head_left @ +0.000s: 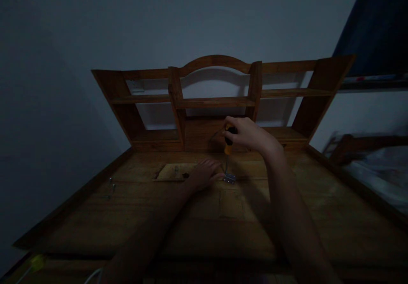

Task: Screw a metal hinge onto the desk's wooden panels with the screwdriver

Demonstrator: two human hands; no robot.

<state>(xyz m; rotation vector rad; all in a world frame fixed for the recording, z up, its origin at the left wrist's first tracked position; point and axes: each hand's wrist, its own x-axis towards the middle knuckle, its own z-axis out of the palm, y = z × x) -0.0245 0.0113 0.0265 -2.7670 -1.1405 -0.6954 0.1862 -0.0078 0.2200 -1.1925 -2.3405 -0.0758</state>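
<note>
My right hand point(239, 130) is wrapped round the handle of a yellow and black screwdriver point(228, 149), held upright. Its thin shaft runs down to a small metal hinge point(229, 178) lying on the wooden desktop. The tip meets the hinge near its upper left part; the screw under it is too small to make out. Flat on the wood just left of the hinge lies my left hand point(205, 173), fingers stretched out and the thumb reaching toward the hinge's edge.
Several small screws point(111, 186) lie on the desktop's left side. A wooden shelf unit point(216, 102) stands along the back against the wall. Near the front left edge is a yellow-handled tool point(37, 262), with a white cable point(93, 275) close by.
</note>
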